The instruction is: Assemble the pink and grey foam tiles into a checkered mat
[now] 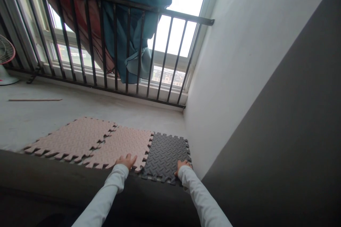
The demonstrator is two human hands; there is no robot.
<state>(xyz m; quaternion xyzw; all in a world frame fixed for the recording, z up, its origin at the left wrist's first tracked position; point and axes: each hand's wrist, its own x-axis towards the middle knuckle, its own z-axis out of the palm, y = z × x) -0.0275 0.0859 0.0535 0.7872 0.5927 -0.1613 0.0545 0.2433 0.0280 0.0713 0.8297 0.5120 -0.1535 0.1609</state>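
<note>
Resting left hand (126,161), fingers spread loosely, on a pink mat (128,142) between seven and eight o'clock; resting right hand (183,166) on the dark mat (167,154) at six — cannot tell whether pinching its edge. Showing a second pink mat (74,136) at eight.

No text, label, brand, number or sign can be read anywhere in the head view. A small red mark (1,80) shows on the white base (8,76) of the fan (6,51) at the left edge, too small to tell whether it is lettering, and the buildings (166,75) seen through the window (174,37) are too blurred for any sign on them to be made out. The two pink mats (130,142) and the dark grey mat (165,152) show a raised repeating pattern on their faces, with no legible characters in it.
</note>
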